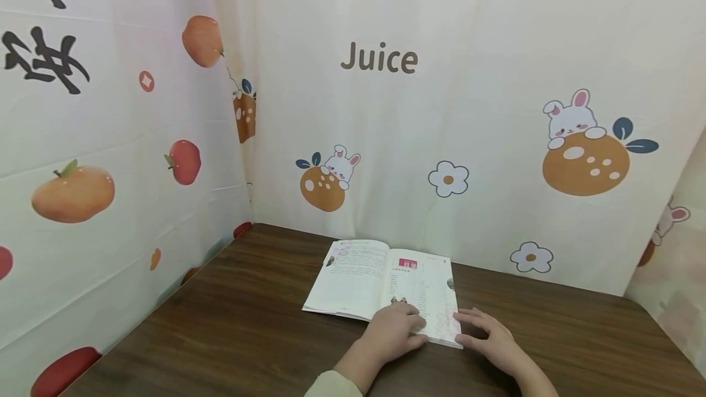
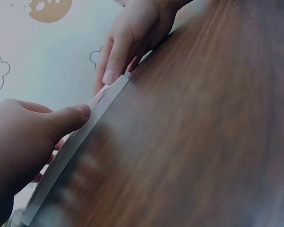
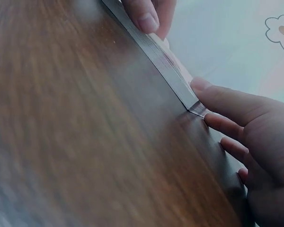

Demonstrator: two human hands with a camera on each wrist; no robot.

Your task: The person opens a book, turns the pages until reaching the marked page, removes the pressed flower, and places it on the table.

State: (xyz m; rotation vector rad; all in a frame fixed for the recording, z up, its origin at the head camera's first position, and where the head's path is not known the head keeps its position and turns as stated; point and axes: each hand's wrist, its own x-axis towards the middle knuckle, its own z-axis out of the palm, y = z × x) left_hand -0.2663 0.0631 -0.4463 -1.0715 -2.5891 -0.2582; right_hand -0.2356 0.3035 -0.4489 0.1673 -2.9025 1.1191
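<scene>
Lying open on a dark wooden worktop (image 1: 231,329), a paperback book (image 1: 364,277) sits before a cartoon-printed backdrop (image 1: 496,78). The left hand (image 1: 394,329) rests flat on the right-hand page with relaxed fingers, its thumb at the near edge. The right hand (image 1: 488,336), fingers loosely extended, touches the book's near right corner.

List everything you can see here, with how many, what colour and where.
Book: one, white pages with a pink heading, open flat near the table's far edge.
Table: one, dark brown wood grain, under the book.
Printed cloth backdrop: cream, with oranges, rabbits, flowers and the word Juice, on the walls behind and at the sides.
Left hand: one, resting on the right-hand page at the near edge.
Right hand: one, fingers touching the book's near right corner.
</scene>
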